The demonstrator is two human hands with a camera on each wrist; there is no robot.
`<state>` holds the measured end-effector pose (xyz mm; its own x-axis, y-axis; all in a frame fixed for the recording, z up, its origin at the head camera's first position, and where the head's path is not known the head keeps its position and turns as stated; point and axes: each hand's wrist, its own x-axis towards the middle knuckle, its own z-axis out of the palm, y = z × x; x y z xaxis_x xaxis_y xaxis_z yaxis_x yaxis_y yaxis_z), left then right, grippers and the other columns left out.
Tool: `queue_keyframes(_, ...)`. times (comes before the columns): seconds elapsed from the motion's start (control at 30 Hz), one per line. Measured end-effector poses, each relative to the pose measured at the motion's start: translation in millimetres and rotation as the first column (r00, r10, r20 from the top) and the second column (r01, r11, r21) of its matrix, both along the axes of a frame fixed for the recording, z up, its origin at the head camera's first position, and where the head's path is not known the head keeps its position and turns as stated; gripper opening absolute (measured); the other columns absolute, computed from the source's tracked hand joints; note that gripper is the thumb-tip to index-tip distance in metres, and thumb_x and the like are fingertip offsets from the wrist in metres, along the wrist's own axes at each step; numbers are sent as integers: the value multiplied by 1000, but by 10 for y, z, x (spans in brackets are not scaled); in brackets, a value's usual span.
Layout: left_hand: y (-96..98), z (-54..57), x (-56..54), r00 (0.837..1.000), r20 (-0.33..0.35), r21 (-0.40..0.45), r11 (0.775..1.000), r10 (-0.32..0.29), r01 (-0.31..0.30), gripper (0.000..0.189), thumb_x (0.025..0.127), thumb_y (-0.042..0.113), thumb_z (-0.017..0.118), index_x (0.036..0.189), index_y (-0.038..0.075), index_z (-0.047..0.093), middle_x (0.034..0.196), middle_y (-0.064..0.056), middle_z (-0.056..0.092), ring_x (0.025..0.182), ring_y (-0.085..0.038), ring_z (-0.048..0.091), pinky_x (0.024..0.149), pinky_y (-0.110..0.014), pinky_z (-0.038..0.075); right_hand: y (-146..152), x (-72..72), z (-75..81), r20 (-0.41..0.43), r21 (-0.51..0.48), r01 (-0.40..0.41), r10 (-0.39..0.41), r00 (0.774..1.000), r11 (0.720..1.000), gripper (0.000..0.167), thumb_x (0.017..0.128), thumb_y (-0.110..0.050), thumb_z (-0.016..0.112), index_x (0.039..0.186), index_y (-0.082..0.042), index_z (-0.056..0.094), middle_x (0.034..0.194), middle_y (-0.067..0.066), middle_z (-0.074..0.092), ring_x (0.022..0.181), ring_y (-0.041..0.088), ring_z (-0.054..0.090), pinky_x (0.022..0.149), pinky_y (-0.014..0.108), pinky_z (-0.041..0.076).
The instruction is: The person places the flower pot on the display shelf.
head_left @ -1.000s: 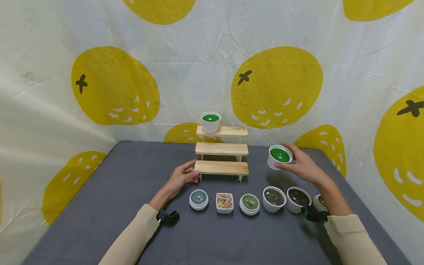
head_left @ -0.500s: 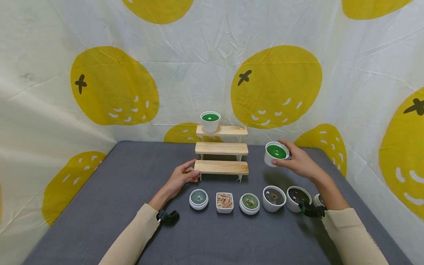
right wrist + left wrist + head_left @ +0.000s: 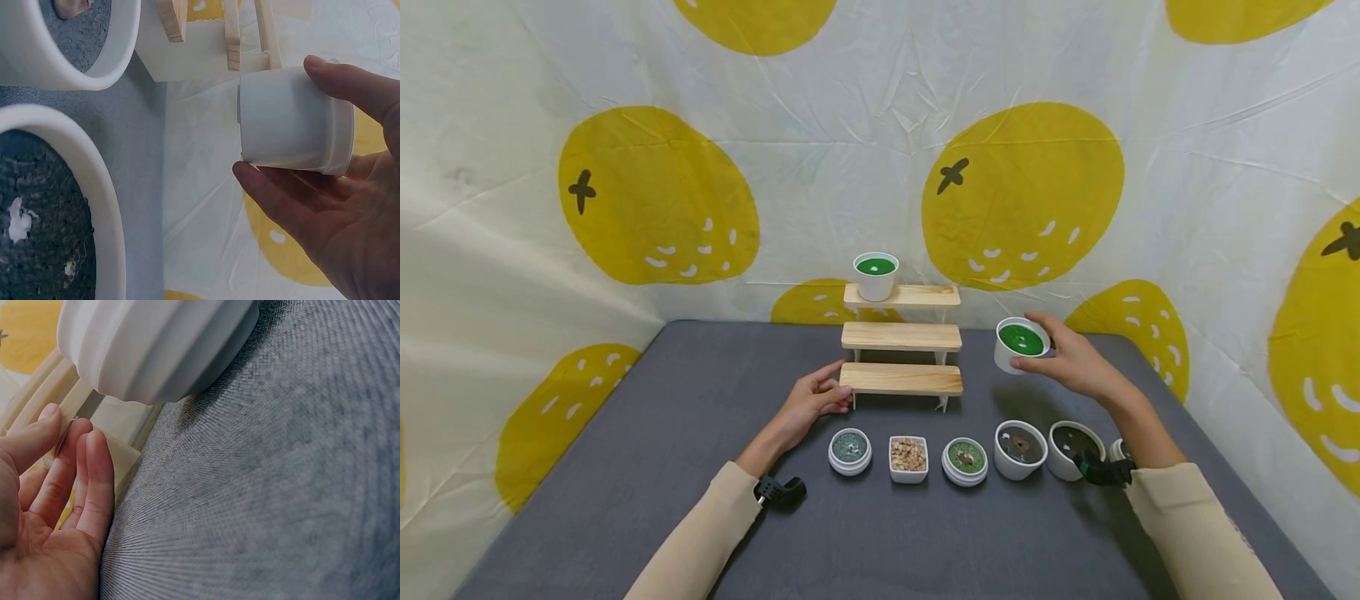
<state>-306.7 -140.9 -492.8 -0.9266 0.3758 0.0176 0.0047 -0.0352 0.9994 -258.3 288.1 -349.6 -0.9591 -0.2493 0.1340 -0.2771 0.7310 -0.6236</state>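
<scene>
My right hand point(image 3: 1078, 362) grips a white cup point(image 3: 284, 119) with a bright green filling point(image 3: 1021, 339), thumb on one side and fingers on the other. The cup is up off the table, right of a three-step wooden display stand point(image 3: 901, 379). At the left end of the stand's lowest step, my left hand point(image 3: 805, 404) holds on with thumb and fingertips; in the left wrist view its thumb point(image 3: 44, 428) lies over the wood. A matching white cup with green filling point(image 3: 876, 287) stands on the left of the top step.
In front of the stand are a round white pot point(image 3: 850, 467), a square dish of pinkish chips point(image 3: 908, 477), a green-topped pot point(image 3: 965, 477) and two dark-filled cups point(image 3: 1018, 471). Another pot point(image 3: 1118, 452) is partly hidden by the right wrist. A patterned curtain point(image 3: 820, 192) hangs behind.
My right hand has carried the green-filled cup a little to the left and slightly up the head view. The left hand and the stand have stayed where they were.
</scene>
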Motion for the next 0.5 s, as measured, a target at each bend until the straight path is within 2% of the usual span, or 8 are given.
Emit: queue_keyframes(0.5,4,-3,-3,1000,-2,-6,1000,6,-6,72,99,18,71,161,12,35,99,-3,73,90,-14,70,81,-27,62,-91,-53,-19,37,-15,-13,13,999,1000,88,96,-32,75,159,2,25,142,26,51,113,35,58,92,41,50)
